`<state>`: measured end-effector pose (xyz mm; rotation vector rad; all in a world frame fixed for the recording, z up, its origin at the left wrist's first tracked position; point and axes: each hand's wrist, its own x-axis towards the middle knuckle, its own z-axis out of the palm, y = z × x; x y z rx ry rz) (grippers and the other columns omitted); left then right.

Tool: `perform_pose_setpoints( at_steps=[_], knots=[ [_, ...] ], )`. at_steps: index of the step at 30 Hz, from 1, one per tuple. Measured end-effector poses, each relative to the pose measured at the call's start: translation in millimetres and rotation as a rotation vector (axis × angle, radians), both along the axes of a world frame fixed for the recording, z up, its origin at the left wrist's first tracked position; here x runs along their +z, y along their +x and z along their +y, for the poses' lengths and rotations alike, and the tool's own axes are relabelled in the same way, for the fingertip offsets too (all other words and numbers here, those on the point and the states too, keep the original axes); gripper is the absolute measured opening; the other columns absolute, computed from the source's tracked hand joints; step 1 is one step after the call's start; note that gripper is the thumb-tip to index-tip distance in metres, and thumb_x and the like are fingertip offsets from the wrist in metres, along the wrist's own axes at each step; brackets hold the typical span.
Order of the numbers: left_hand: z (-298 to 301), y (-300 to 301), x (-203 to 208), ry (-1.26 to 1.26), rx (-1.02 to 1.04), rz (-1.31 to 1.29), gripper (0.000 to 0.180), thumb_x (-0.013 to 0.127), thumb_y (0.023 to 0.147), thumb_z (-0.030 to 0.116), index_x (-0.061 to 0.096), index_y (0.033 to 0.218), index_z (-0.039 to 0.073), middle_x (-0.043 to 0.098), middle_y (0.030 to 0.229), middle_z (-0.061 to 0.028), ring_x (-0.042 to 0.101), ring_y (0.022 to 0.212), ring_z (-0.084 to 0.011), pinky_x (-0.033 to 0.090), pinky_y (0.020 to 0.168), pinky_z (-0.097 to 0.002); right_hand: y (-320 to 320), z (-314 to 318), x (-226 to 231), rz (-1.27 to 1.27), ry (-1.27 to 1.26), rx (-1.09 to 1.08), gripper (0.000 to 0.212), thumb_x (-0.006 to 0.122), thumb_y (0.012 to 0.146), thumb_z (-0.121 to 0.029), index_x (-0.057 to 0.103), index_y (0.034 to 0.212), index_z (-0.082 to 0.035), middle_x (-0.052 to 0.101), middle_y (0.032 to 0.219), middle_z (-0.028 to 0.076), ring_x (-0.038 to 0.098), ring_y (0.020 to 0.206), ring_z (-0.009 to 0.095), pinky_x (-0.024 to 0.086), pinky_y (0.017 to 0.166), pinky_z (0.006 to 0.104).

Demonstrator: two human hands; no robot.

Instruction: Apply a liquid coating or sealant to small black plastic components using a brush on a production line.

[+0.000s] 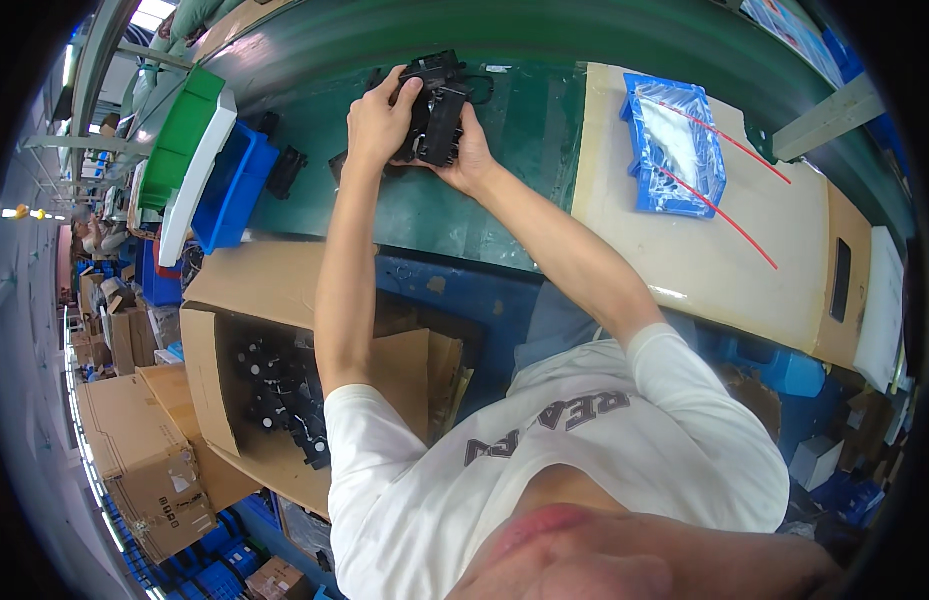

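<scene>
Over the green bench surface (495,215), both my hands hold one black moulded plastic assembly (443,125) with ribs and small teeth along its lower edge. My left hand (380,122) grips its left side, fingers and thumb bent over the upper part. Around the right and lower side, my right hand (472,158) is closed, with its thumb up along the edge. A thin black loop sticks out at the assembly's upper right. Other dark parts (287,172) lie on the bench left of my hands.
A blue tray (640,150) with white grease-like material and two red sticks (730,222) rests on the beige board (625,250) at right. Blue, white and green bins (230,190) stand at left. Below is an open cardboard box (215,390) of black parts.
</scene>
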<state>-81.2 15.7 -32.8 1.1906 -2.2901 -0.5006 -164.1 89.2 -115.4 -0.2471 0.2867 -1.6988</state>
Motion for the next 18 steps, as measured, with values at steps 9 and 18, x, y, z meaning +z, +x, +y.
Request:
perform_pose_setpoints(
  at_steps=[9,18],
  knots=[
    [11,-5,22,-0.192,0.007,-0.01,0.047,0.058,0.089,0.043,0.067,0.117,0.008,0.069,0.074,-0.0136,0.065,0.064,-0.031,0.051,0.062,-0.0355,0,6,18,-0.005,-0.062,-0.036,0.064,0.046,0.092,-0.059,0.049,0.131,-0.008,0.061,0.119,0.014,0.063,0.103,0.028,0.054,0.086,0.0531],
    [33,-7,70,-0.314,-0.029,0.017,0.044,0.058,0.089,0.041,0.068,0.114,0.007,0.07,0.074,-0.0131,0.064,0.061,-0.0306,0.05,0.06,-0.0354,0,15,56,-0.015,-0.115,-0.09,0.065,0.048,0.09,-0.06,0.051,0.13,-0.009,0.061,0.118,0.013,0.063,0.102,0.027,0.056,0.082,0.0485]
  ],
)
